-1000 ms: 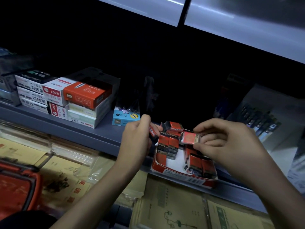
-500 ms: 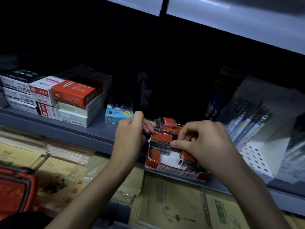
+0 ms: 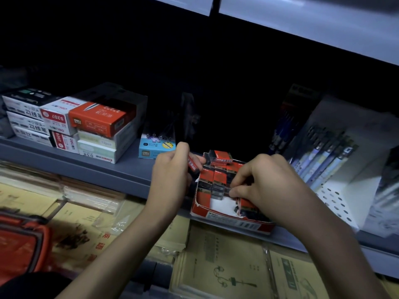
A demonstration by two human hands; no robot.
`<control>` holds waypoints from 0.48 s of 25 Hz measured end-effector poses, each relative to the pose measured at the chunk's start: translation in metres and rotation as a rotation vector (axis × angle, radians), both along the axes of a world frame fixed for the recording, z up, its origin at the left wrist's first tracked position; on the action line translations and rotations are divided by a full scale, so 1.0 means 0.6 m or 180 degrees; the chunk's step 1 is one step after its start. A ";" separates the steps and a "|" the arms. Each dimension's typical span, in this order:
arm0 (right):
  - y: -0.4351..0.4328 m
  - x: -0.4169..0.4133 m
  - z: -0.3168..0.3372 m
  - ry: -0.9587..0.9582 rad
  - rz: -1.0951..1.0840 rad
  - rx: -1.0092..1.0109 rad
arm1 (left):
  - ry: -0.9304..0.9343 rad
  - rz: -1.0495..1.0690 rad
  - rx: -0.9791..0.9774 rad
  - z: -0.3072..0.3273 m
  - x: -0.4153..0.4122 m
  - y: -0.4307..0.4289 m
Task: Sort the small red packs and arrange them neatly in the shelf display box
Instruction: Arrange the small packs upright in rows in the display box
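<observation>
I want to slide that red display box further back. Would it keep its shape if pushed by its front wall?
Probably not: the display box looks like thin card, its left wall ragged and bent, so it may buckle. Partly empty, its white floor showing, it should be light and slide easily. The red packs stacked inside might topple.

— Two bare hands: left hand [image 3: 170, 175], right hand [image 3: 266, 186]. Anything worn?
— Bare at both wrists, bare along the left forearm [image 3: 121, 244] and the right forearm [image 3: 336, 244] down to the bottom edge.
— Shape?
— Slender, smooth forearms; rounded knuckles across the back of the right hand. Too dimly lit for nails or finer marks.
— And the dark patch [image 3: 32, 283] at lower left?
— Black, soft-edged. Clothing or not, impossible to tell.
</observation>
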State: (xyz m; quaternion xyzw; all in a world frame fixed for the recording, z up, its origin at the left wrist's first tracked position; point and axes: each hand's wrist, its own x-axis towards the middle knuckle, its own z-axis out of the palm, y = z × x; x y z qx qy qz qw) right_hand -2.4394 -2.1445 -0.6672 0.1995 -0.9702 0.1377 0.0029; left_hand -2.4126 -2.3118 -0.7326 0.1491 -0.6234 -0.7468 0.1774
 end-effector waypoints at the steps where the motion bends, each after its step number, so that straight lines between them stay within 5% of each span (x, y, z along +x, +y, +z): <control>1: -0.004 0.001 0.000 -0.0046 -0.0073 -0.0020 | 0.0001 -0.0002 -0.0009 0.000 0.001 0.000; 12: -0.033 0.020 -0.012 0.0118 -0.0650 0.0365 | 0.0024 0.0001 -0.0056 -0.005 -0.001 0.001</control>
